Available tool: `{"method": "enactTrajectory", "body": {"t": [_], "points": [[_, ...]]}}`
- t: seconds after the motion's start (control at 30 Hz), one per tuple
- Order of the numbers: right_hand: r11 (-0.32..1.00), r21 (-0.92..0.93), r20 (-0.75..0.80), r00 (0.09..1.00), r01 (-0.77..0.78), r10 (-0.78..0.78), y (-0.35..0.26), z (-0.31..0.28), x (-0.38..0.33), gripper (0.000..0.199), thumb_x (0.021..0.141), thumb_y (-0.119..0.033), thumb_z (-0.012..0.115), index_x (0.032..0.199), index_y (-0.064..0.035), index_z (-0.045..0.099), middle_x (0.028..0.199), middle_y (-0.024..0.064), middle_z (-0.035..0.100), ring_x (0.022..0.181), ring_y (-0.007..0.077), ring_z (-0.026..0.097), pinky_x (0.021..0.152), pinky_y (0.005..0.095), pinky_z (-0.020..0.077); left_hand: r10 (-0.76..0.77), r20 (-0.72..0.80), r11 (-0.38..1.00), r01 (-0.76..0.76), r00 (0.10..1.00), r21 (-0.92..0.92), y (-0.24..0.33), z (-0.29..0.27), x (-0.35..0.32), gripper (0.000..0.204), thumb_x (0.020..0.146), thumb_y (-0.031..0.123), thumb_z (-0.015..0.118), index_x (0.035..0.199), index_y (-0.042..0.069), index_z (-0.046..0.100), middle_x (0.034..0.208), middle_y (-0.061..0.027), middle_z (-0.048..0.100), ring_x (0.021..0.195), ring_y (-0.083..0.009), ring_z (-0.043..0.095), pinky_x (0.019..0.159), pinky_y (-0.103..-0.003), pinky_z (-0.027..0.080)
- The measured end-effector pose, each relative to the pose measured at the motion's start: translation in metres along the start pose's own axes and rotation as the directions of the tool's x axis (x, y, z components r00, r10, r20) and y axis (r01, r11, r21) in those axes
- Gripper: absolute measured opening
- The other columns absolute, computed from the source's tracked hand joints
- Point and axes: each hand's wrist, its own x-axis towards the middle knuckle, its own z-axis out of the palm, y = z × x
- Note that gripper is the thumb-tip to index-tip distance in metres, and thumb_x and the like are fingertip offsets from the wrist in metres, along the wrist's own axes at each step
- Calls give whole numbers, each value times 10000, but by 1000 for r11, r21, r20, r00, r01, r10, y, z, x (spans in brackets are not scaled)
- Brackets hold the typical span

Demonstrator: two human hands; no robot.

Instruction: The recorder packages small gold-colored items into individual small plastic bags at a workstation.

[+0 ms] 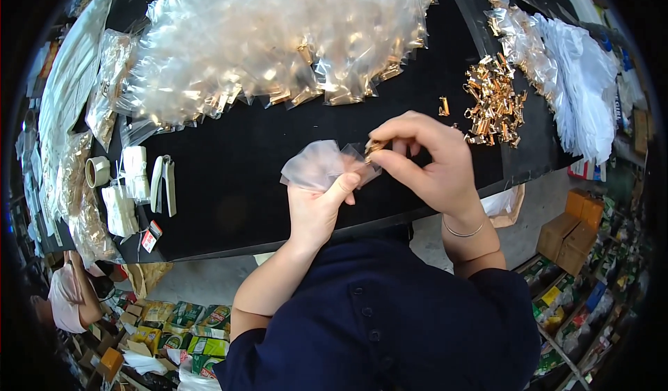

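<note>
My left hand [316, 206] is closed around a fanned bunch of small clear plastic bags [314, 165], its thumb pressed on them near the table's front edge. Just to its right, my right hand [433, 160] pinches a few small gold-coloured metal pieces [374, 147] between thumb and fingers. These pieces are at one bag by the left thumb; whether they are inside its mouth I cannot tell. A loose pile of the same gold pieces [495, 102] lies on the black table beyond my right hand, and one single piece [444, 106] sits apart from it.
A big heap of filled clear bags [278, 36] covers the table's far side. At left are a tape roll [97, 172], white bundles [136, 172] and long plastic packs [76, 189]. White plastic bags [577, 78] hang over the right edge. Cartons [569, 241] stand below; another person's arm [83, 290] shows lower left.
</note>
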Motion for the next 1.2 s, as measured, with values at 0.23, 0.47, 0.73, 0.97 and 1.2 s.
{"method": "enactTrajectory", "body": {"t": [0.23,0.47,0.73,0.97,1.2], "points": [[988,43,191,970,147,-152,11,14,2,102,821,5,706,918,4,672,855,81,666,754,179,631,674,292,507,-10,-53,995,4,999,-99,3,2,-6,282,913,131,688,1124,-20,578,1035,-115,643,869,-175,639,636,-263,536],[926,-283,-68,958,250,-280,39,6,34,128,816,20,697,937,-5,665,845,88,637,741,202,625,663,302,508,-53,-263,966,-17,963,-258,17,-14,-3,147,986,119,579,1052,-9,604,1040,-142,654,792,-151,618,604,-233,488],[686,-633,-284,932,-359,226,73,-52,-13,243,757,-6,769,972,-1,656,786,59,588,630,127,550,584,256,451,12,-157,997,-24,988,-74,14,-4,0,88,927,82,659,947,32,590,880,-75,612,794,-131,577,574,-210,425],[975,-111,-153,973,-191,173,32,-25,-10,200,767,-6,745,949,-11,663,813,59,630,657,147,585,612,274,477,-72,-44,993,68,996,-96,5,-6,0,138,864,67,729,913,24,607,868,-80,619,742,-134,582,547,-209,431],[993,40,-21,994,108,-107,-2,15,6,199,755,-8,757,935,-18,673,874,60,667,704,150,588,626,258,460,-119,-71,987,110,990,-116,9,-2,-1,200,842,62,747,981,-4,621,889,-86,645,726,-131,600,546,-228,458]]}}
